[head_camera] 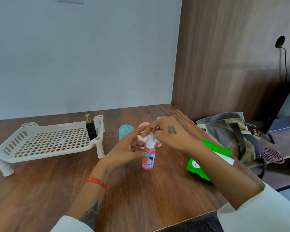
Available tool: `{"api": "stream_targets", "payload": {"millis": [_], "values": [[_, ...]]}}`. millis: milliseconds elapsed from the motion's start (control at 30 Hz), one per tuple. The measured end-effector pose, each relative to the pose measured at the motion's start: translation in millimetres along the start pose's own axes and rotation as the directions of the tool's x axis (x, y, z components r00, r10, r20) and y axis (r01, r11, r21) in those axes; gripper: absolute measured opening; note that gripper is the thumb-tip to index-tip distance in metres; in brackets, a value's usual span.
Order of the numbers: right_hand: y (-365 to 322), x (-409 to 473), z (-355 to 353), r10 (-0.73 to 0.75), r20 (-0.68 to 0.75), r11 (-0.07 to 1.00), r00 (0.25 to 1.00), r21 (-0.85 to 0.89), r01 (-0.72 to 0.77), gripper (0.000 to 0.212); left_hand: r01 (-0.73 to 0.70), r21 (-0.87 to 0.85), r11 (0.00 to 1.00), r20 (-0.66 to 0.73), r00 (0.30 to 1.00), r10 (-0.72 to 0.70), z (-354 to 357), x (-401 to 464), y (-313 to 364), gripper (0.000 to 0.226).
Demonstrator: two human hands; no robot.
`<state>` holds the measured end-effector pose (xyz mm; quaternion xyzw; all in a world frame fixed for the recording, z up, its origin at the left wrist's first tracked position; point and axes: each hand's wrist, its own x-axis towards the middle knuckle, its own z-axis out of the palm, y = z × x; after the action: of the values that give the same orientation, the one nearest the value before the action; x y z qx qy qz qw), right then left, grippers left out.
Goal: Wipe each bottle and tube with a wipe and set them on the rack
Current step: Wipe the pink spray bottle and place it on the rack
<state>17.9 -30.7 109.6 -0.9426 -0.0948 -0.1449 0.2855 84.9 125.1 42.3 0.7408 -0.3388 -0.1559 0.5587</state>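
Centrally, a wooden tabletop [40, 190] was observed, bearing a white perforated rack [45, 143] at its far left. One dark perfume bottle [91, 129] with a gold top was found standing on the rack's right end. Well apart from the rack, to its right, a pink spray bottle [148, 158] was noted upright on the tabletop, its long axis vertical. A green wipes packet [197, 166] was recorded just right of it, partly covered by the right forearm. Behind the bottle, a blue tube [125, 131], a pink tube [143, 125] and a small orange item [158, 144] were seen, largely hidden.

The left hand [124, 151] was found curled round the bottle's body, steadying it. The right hand [167, 133] was seen directly above, its grip pinching a white wipe [147, 138] against the bottle's pump head. Both hands were thus in contact with the bottle. The rack lay leftward, so the left hand was judged nearer for placement once wiping was finished.
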Motion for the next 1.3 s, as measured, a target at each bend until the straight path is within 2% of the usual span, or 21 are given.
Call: {"api": "stream_targets", "payload": {"millis": [100,200,233,267,333,367,433,533,700,767,867,900,967,1067,1133,1200,1300], "values": [[6,-6,0,0.123,-0.028,0.991,0.992,0.048,-0.121,0.030,-0.009,0.022,1.000,-0.004,1.000,0.009,0,1,0,0.077],[14,-13,-2,0.304,-0.039,0.905,0.952,0.324,-0.276,0.028,-0.013,0.020,1.000,-0.014,1.000,0.013,-1,2,-1,0.077],[17,-18,-2,0.348,-0.089,0.878,0.933,0.380,-0.291,0.028,-0.009,0.018,1.000,-0.011,1.000,0.009,-2,3,-1,0.076],[22,-22,1,0.350,-0.192,0.903,0.917,0.328,-0.276,0.028,-0.008,0.020,1.000,-0.006,1.000,0.008,-1,3,-1,0.075],[33,-31,12,0.258,-0.330,0.964,0.908,0.029,-0.263,0.028,-0.003,0.026,1.000,-0.003,1.000,0.003,-1,2,1,0.072],[36,-35,19,0.218,-0.314,0.958,0.924,-0.110,-0.263,0.029,-0.001,0.024,1.000,-0.003,1.000,0.001,-1,2,1,0.071],[40,-42,33,0.212,-0.189,0.928,0.959,-0.270,-0.258,0.030,-0.001,0.021,1.000,-0.003,1.000,0.001,0,1,2,0.070],[41,-47,41,0.242,-0.024,0.896,0.970,-0.377,-0.233,0.029,0.006,0.018,1.000,-0.002,1.000,-0.005,0,1,2,0.066],[44,-41,39,0.283,0.059,0.840,0.957,-0.498,-0.217,0.030,0.008,0.006,1.000,0.003,1.000,-0.008,-1,1,2,0.065],[45,-40,37,0.248,0.014,0.868,0.969,-0.448,-0.216,0.027,0.009,0.004,1.000,0.001,1.000,-0.009,-2,1,2,0.064],[42,-38,30,0.148,-0.244,0.978,0.958,-0.110,-0.179,0.017,-0.004,-0.002,1.000,-0.019,1.000,0.004,-3,0,5,0.065],[37,-35,26,0.143,-0.281,0.989,0.949,0.009,-0.146,0.014,-0.010,-0.008,1.000,-0.028,1.000,0.010,-4,0,5,0.065],[26,-29,20,0.138,-0.251,0.981,0.958,0.164,-0.099,0.017,-0.022,-0.035,0.999,-0.041,0.999,0.021,-5,0,6,0.068],[14,-18,17,0.078,-0.104,0.984,0.992,0.169,-0.060,0.022,-0.034,-0.082,0.996,-0.067,0.997,0.028,-6,-2,9,0.077],[10,-14,17,0.049,-0.022,0.992,0.999,0.120,-0.046,0.016,-0.050,-0.093,0.994,-0.094,0.995,0.041,-8,-4,12,0.077],[8,-11,19,0.031,-0.005,0.997,1.000,0.070,-0.030,0.006,-0.089,-0.115,0.989,-0.112,0.991,0.076,-11,-5,12,0.070],[8,-6,19,0.033,-0.003,0.999,0.999,0.005,-0.033,0.007,-0.141,-0.189,0.972,-0.137,0.984,0.116,-17,-6,12,0.063]]}}
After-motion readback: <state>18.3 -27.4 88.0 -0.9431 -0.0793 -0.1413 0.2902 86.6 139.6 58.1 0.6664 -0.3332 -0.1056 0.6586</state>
